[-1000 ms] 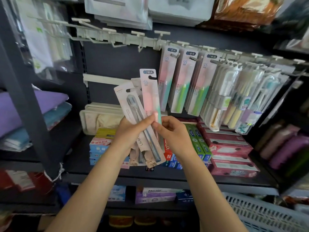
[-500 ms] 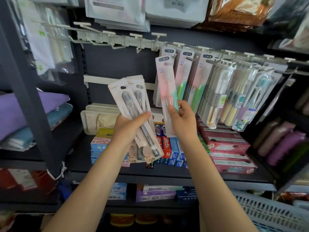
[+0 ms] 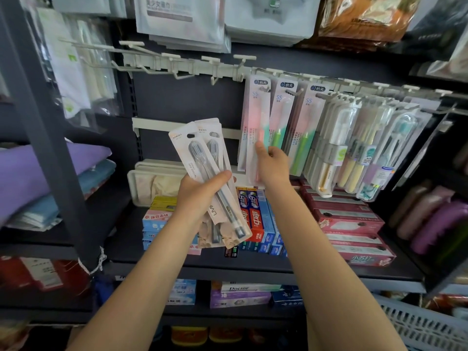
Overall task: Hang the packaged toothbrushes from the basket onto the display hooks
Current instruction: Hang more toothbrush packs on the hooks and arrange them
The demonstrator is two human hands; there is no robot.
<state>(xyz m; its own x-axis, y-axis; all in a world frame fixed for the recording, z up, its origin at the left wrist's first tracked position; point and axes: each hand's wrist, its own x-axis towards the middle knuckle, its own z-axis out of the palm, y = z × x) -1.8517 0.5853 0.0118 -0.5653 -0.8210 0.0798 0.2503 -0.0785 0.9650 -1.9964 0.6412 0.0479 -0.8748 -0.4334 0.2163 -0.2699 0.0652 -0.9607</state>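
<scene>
Both arms reach up and forward at the shelf. The left hand [image 3: 200, 191] is wrapped around a fanned bunch of grey toothbrush packs [image 3: 210, 178], thumb across the front, tilted up-left at about chest level. The right hand [image 3: 272, 163] is higher and further in, pinching the lower part of a pink toothbrush pack [image 3: 254, 127] whose top sits up at the display hooks [image 3: 263, 88], just beside the green packs [image 3: 301, 127] already hanging. The basket [image 3: 425, 325] sits bottom right, below the shelf.
</scene>
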